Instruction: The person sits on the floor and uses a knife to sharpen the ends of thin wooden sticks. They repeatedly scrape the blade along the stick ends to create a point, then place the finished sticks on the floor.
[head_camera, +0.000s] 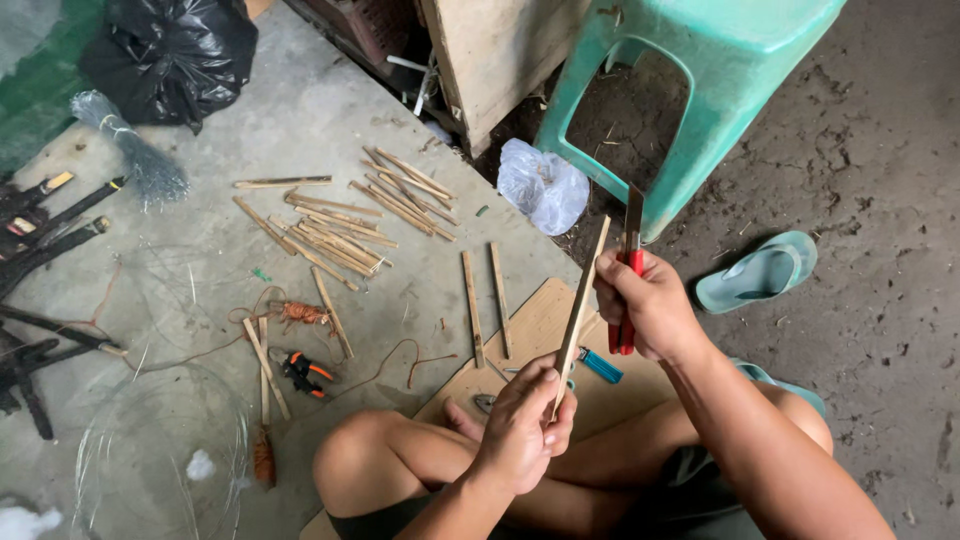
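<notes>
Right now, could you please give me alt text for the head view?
A seated person's left hand holds a thin bamboo strip while the right hand grips a red-handled knife. More sticks litter the concrete floor beside a green stool.

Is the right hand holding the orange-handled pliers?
No. The right hand grips a red-handled knife, blade up, while the orange-handled pliers lie on the concrete floor beside scattered bamboo strips.

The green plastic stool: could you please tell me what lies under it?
Under the green plastic stool is dark bare dirt; a crumpled pale plastic bag lies by its leg. The seat covers the rest.
</notes>
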